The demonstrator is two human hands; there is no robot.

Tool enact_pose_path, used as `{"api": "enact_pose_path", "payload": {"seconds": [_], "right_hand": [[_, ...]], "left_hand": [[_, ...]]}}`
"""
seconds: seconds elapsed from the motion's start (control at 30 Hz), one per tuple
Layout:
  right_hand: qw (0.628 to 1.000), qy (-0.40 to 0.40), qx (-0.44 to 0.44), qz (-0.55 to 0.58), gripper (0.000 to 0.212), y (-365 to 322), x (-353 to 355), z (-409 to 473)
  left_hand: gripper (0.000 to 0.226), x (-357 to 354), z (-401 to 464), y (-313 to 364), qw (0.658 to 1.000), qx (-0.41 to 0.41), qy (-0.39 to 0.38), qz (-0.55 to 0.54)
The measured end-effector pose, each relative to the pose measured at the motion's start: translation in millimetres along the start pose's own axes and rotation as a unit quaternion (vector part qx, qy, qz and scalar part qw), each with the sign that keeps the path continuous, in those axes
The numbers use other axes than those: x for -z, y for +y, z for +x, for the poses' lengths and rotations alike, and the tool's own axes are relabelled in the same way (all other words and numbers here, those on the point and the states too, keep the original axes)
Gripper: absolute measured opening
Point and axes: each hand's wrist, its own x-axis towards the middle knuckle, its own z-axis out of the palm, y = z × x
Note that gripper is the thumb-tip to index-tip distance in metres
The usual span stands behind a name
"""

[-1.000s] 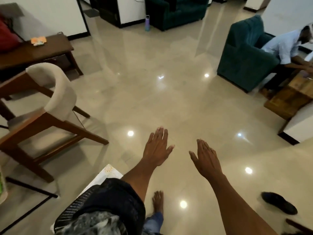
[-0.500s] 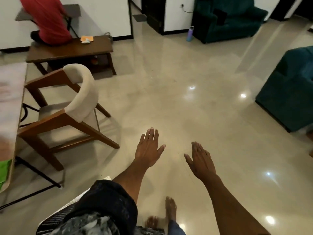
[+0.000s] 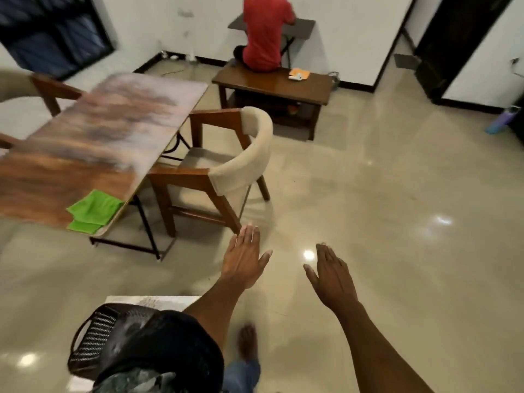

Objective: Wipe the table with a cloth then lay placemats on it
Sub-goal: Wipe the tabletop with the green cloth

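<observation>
Here the wooden table (image 3: pixel 93 143) fills the upper left, an upholstered chair (image 3: pixel 226 165) tucked at its right edge. A folded green cloth (image 3: pixel 92 211) lies on the table's near right corner. Left hand (image 3: pixel 243 259) and right hand (image 3: pixel 333 275) hover above the floor, fingers straight and pressed together, holding nothing.
</observation>
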Motion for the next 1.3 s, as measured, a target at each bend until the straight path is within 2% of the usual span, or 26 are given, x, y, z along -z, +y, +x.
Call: {"api": "enact_pose_path", "payload": {"seconds": [0.23,0.33,0.5,0.6,0.7,0.8,0.87,1.03,1.2,1.3], "right_hand": [[0.996,-0.038,0.083,-0.013,0.083,-33.4,26.1,114.9],[0.994,-0.022,0.107,-0.016,0.089,-52.0,46.4,164.5],[0.986,-0.013,0.163,-0.046,0.087,-78.1,74.4,235.7],[0.978,-0.031,0.197,-0.054,0.074,-87.6,80.6,278.8],[0.968,-0.037,0.242,-0.059,0.090,-99.3,81.9,322.0],[0.953,-0.059,0.294,-0.053,0.107,-115.5,79.0,372.3],[0.942,-0.065,0.325,-0.053,0.105,-130.6,79.0,405.9],[0.893,-0.085,0.427,-0.113,0.076,-201.3,79.1,451.0],[0.860,-0.149,0.474,-0.115,0.074,-264.5,53.5,461.3],[0.841,-0.147,0.511,-0.101,0.086,-298.0,27.2,464.4]], "left_hand": [[0.079,30.2,69.6,-52.9,0.994,0.086,0.011,-0.067],[0.080,44.4,94.3,-73.2,0.991,0.113,0.042,-0.055],[0.081,66.0,133.0,-94.9,0.984,0.155,0.071,-0.053],[0.080,76.8,154.7,-109.3,0.978,0.180,0.089,-0.057],[0.087,88.6,172.3,-127.9,0.966,0.235,0.101,-0.049],[0.105,102.7,185.1,-149.3,0.940,0.311,0.128,-0.051],[0.107,109.4,193.3,-158.3,0.922,0.357,0.140,-0.047],[0.081,113.7,187.5,-176.7,0.882,0.445,0.133,-0.078],[0.078,98.4,163.2,-198.5,0.846,0.513,0.113,-0.087],[0.079,91.6,149.5,-222.9,0.821,0.551,0.100,-0.111]]}}
